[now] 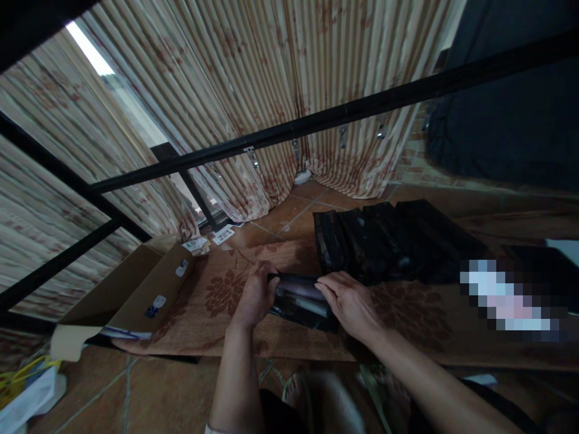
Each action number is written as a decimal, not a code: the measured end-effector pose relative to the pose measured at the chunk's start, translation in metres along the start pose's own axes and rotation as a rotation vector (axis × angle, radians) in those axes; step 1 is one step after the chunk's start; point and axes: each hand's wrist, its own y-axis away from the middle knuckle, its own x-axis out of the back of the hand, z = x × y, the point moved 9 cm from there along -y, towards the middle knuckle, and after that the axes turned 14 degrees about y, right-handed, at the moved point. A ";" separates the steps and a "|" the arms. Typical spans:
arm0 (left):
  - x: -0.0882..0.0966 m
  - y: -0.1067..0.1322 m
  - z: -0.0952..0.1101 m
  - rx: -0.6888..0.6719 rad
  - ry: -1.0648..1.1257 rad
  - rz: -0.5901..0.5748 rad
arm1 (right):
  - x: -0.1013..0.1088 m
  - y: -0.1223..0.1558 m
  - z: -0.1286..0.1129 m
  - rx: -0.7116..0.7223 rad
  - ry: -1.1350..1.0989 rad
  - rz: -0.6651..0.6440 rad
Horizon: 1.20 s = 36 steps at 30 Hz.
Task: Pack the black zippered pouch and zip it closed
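Both hands grip the top edge of a black pouch (pixel 302 308) with a see-through side, which rests on a patterned brown cloth (pixel 271 343). Pale contents show through the side, but I cannot make out what they are. My left hand (pixel 254 295) is closed on the pouch's left top corner. At the right top corner, the fingers of my right hand (pixel 348 300) pinch the edge. Just beyond my right hand, several similar black pouches (pixel 375 241) stand packed in a row.
An open cardboard box (pixel 149 295) sits at the left end of the cloth. Black metal bars (pixel 271 134) with small clips cross in front of striped curtains (pixel 253 72). A white plastic bag (pixel 36 401) lies on the tiled floor (pixel 154 395). A blurred patch covers something at right.
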 end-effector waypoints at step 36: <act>0.002 0.011 -0.014 0.140 0.354 -0.064 | 0.014 -0.004 0.001 0.123 -0.103 0.021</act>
